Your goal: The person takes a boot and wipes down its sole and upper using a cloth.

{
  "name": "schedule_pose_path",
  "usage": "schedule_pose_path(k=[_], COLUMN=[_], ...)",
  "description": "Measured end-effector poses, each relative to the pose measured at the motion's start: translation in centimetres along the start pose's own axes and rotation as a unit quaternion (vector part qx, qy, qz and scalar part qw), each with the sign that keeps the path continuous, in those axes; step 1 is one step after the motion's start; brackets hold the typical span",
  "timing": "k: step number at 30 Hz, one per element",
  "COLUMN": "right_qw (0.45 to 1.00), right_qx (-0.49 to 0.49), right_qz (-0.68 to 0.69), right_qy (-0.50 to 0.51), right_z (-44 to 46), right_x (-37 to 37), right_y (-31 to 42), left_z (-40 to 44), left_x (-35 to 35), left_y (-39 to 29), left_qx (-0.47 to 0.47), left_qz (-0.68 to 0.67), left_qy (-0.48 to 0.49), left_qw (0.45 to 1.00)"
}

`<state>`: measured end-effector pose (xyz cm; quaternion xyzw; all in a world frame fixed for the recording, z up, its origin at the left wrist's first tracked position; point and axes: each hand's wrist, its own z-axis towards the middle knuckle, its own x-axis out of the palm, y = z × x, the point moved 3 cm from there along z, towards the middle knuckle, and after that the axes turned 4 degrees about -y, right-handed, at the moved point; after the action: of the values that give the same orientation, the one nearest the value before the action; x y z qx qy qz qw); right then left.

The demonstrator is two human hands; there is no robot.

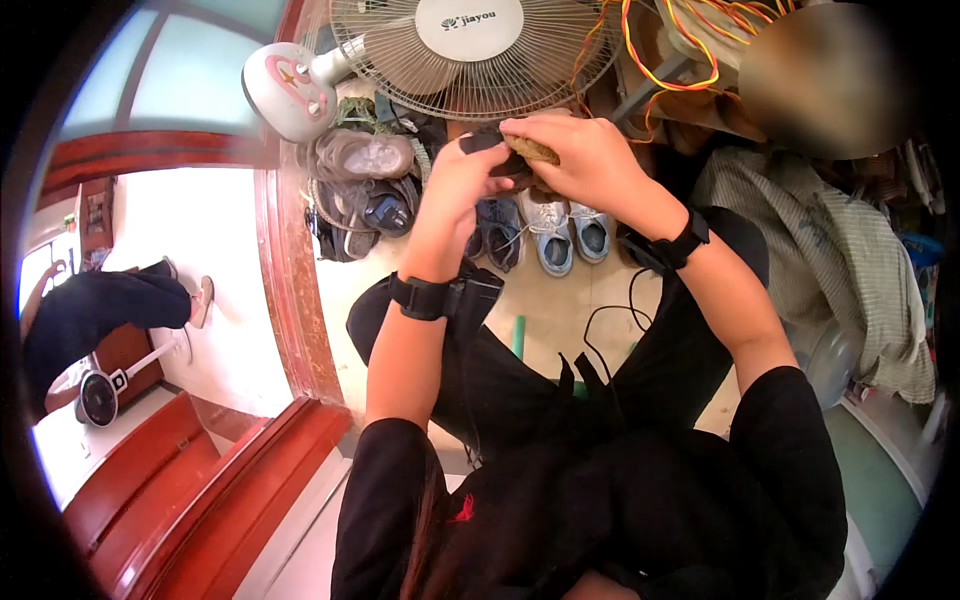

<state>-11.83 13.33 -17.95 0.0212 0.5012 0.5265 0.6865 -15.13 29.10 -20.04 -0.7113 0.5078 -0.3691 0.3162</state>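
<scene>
Both of my hands are raised close together in front of the fan (470,70). My left hand (463,178) is closed around a dark item (484,140), whose kind I cannot make out. Over a tan-brown, rough-looking piece (533,150) my right hand (580,152) curls, fingers bent, pressing it against the dark item. Its underside is hidden by the fingers. Just below the hands, light blue-grey sneakers (553,240) stand on the floor, with a darker pair of shoes (500,235) beside them.
More shoes (365,160) crowd the left by the door frame (295,270). Red and yellow wires (670,75) hang at upper right. Striped grey cloth (830,240) drapes on the right. A black cord (600,345) lies between my knees. Another person (110,310) is beyond the doorway.
</scene>
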Motion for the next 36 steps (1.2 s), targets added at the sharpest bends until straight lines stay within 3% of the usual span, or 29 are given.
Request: schedule_pose_path(k=[4, 7, 11, 16, 22, 25, 28, 29, 36], right_qw=[0.998, 0.993, 0.992, 0.988, 0.993, 0.990, 0.988, 0.988, 0.988], right_qx=[-0.049, -0.105, -0.109, -0.118, -0.102, -0.118, -0.106, -0.089, -0.019], right_qz=[-0.032, -0.034, -0.052, -0.076, -0.050, -0.031, -0.038, -0.032, -0.007], right_qy=[-0.019, -0.047, -0.040, 0.056, 0.040, -0.068, -0.106, -0.119, -0.152], right_z=[-0.7, -1.0, -1.5, -2.4, -2.0, -1.1, -0.2, 0.2, 1.2], right_x=[-0.2, -0.2, -0.2, 1.1, 2.3, 1.0, 0.1, -0.3, -1.6], right_y=[0.3, 0.8, 1.1, 1.0, 0.2, 0.3, 0.2, -0.3, -1.7], left_z=[0.1, 0.2, 0.2, 0.6, -0.5, 0.0, 0.6, 0.3, -0.1], left_x=[-0.6, -1.7, -2.6, -4.0, -3.8, -3.9, -4.1, -3.4, -2.2], left_y=[0.0, -0.8, -1.3, -1.7, -3.4, -3.2, -2.7, -2.3, -2.1], left_qx=[0.001, 0.024, 0.002, -0.018, -0.029, -0.031, -0.040, -0.016, 0.018], left_qz=[-0.021, -0.031, -0.133, -0.201, -0.297, -0.302, -0.292, -0.267, -0.209], left_qy=[0.005, -0.062, -0.077, -0.114, -0.088, -0.072, -0.031, -0.071, -0.050], left_qw=[1.000, 0.997, 0.988, 0.973, 0.950, 0.950, 0.955, 0.961, 0.976])
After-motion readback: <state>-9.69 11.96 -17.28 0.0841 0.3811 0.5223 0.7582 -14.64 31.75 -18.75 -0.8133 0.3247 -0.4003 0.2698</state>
